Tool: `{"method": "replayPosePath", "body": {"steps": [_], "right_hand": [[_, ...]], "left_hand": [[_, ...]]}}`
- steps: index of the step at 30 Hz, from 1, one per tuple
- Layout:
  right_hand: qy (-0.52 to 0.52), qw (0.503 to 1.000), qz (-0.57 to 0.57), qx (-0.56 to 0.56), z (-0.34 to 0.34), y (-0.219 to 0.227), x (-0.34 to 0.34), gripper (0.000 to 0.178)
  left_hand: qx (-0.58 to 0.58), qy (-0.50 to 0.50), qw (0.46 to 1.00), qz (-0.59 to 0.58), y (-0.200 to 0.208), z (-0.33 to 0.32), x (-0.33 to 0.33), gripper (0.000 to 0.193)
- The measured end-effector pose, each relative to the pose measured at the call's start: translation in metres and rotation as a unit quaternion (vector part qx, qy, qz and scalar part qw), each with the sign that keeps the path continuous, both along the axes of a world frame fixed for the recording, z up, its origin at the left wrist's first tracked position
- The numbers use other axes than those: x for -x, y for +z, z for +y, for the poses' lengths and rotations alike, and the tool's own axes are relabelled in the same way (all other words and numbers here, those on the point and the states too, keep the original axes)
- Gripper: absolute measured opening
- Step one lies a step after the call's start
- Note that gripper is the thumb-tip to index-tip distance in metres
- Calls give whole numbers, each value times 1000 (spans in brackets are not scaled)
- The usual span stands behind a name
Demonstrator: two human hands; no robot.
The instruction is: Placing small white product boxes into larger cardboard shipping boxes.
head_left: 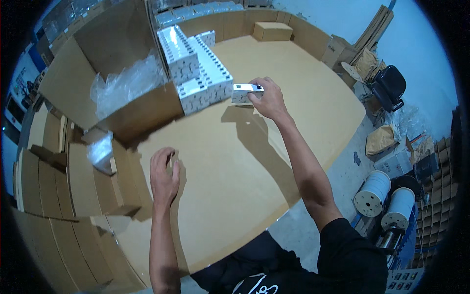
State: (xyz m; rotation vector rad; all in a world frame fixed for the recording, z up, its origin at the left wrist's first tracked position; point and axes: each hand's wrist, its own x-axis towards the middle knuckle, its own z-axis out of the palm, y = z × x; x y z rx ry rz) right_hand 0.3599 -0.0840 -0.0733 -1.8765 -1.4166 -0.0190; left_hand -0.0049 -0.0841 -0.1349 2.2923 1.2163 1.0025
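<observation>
My right hand (268, 99) is closed around a small white box (241, 96) with dark marks, held above the cardboard-covered table (215, 171). The box is just right of a stack of similar white boxes (208, 81), whose top layer (178, 54) rises higher on the left. Whether the held box touches the stack I cannot tell. My left hand (164, 175) is low over the table near its left side, fingers loosely curved and apart, with nothing seen in it. It is nearest to an open cardboard carton (105, 181) holding clear plastic wrap (101, 151).
A large open carton (142, 112) with crumpled clear plastic (129, 81) stands left of the stack. One closed brown box (272, 31) sits at the table's far edge. Beyond the right edge are a black chair (389, 85), white cable spools (373, 192) and paper bags (382, 139).
</observation>
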Motion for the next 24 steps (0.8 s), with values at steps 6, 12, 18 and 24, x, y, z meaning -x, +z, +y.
{"method": "replayPosePath", "body": {"steps": [6, 12, 18, 24], "right_hand": [[132, 990, 44, 27, -28, 2, 100, 26], [246, 967, 68, 18, -21, -4, 184, 27], [303, 945, 113, -47, -23, -16, 212, 26], [289, 896, 335, -40, -5, -54, 209, 21]], "left_hand": [[174, 42, 967, -180, 14, -17, 3, 28], [301, -2, 898, -321, 6, -3, 22, 36], [335, -14, 828, -450, -1, 13, 32, 37], [270, -1, 886, -376, 9, 18, 30, 44]]}}
